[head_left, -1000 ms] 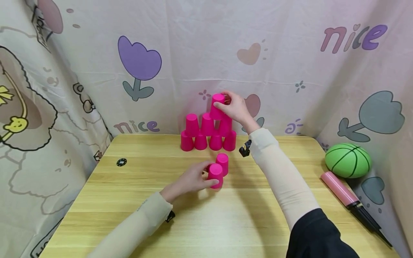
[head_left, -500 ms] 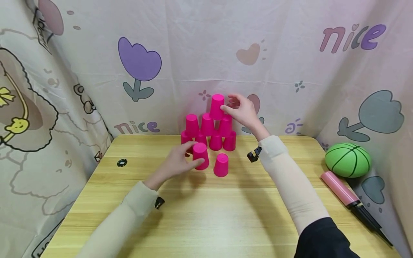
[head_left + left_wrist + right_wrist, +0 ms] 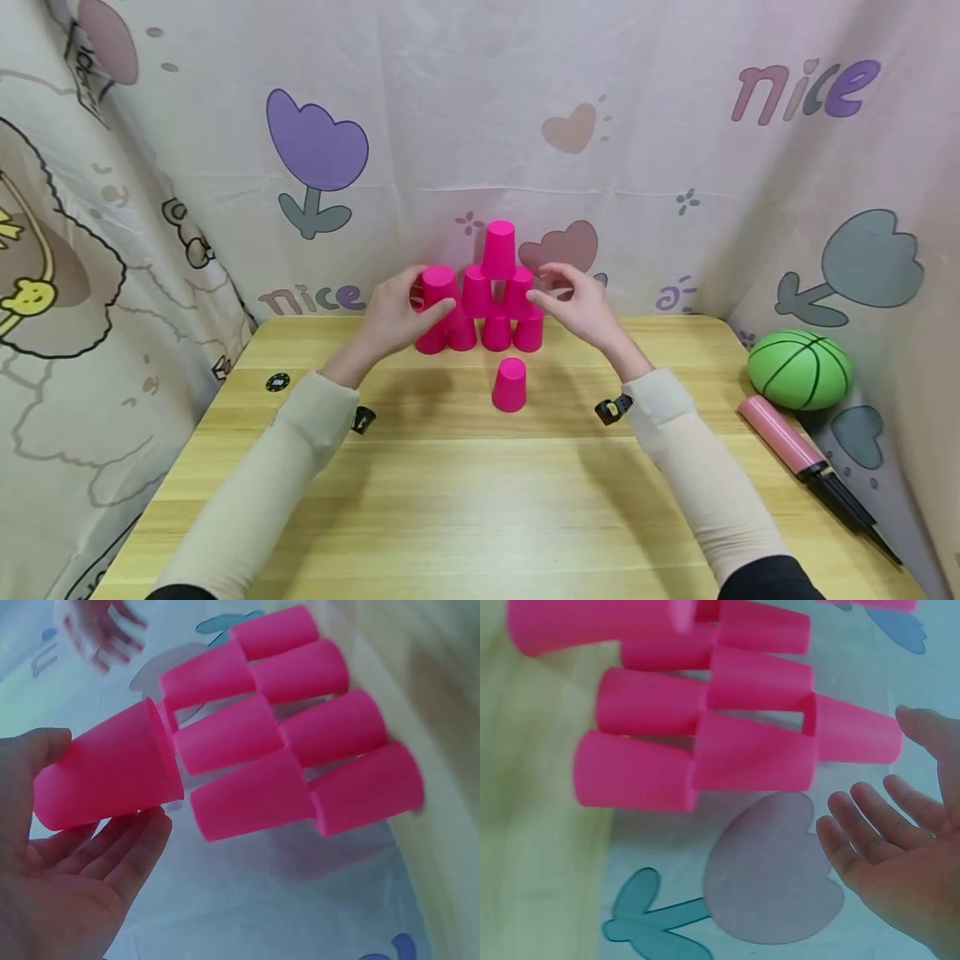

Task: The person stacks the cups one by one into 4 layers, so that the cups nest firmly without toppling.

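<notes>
Pink cups stand upside down in a stepped pyramid (image 3: 496,329) at the table's back, with a single top cup (image 3: 499,250) above the second row. My left hand (image 3: 397,312) grips another upside-down cup (image 3: 112,769) between thumb and fingers, just above the pyramid's second row on the left side. In the left wrist view it partly hides the top cup. To the pyramid's right, my right hand (image 3: 581,308) has its fingers spread and holds nothing; the right wrist view shows its thumb (image 3: 922,727) close to the top cup. One lone cup (image 3: 511,385) stands in front.
A black round chip (image 3: 277,382) lies on the wooden table (image 3: 480,517) at the left. Along the right edge are a green ball (image 3: 800,370) and a pink cylinder with a black tapered end (image 3: 783,433). A printed cloth (image 3: 450,100) hangs close behind the pyramid.
My left hand has lifted one of the two front cups and carried it up and left to the pyramid. My right hand has let go of the top cup and moved lower right.
</notes>
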Available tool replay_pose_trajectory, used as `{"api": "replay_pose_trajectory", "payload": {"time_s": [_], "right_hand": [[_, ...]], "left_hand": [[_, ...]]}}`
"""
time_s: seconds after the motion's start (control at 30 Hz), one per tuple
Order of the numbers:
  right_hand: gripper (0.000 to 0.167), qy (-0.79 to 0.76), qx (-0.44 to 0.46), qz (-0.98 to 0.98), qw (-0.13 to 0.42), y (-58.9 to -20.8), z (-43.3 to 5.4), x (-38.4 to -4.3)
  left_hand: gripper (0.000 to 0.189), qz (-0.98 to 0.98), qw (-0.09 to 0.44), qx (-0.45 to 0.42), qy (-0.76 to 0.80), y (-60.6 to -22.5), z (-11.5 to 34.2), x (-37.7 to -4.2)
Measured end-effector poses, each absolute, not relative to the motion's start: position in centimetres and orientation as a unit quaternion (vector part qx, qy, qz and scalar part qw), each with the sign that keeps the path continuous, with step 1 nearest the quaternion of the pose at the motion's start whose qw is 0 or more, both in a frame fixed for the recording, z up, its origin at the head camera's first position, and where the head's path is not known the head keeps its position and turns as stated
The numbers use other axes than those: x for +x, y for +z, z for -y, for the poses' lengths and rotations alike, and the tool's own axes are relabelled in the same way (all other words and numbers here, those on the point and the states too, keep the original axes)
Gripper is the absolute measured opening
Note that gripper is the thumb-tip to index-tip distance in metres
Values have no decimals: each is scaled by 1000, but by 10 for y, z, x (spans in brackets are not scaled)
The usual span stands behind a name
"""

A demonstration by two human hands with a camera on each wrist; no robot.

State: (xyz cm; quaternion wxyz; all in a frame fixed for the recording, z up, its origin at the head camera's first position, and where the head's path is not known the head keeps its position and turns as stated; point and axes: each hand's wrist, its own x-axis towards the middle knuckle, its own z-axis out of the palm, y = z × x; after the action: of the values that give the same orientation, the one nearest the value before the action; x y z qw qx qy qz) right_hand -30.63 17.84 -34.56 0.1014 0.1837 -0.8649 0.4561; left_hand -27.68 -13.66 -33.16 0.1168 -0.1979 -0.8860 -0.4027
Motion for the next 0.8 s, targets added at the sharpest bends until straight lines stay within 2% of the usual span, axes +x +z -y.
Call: {"api": "replay_pose_trajectory", "payload": {"time_s": [0.33,0.6,0.8], "right_hand": [[54,441,204,872,63,-391,-179,-277],[48,439,208,873,42,-419,-169,-266],[51,442,213,871,32,-431,-163,-261]], "left_hand": [[63,883,112,-148,-431,-307,126,-301],[64,879,104,-123,-449,-303,114,-317],[65,874,103,-114,-462,-302,106,-327]]}}
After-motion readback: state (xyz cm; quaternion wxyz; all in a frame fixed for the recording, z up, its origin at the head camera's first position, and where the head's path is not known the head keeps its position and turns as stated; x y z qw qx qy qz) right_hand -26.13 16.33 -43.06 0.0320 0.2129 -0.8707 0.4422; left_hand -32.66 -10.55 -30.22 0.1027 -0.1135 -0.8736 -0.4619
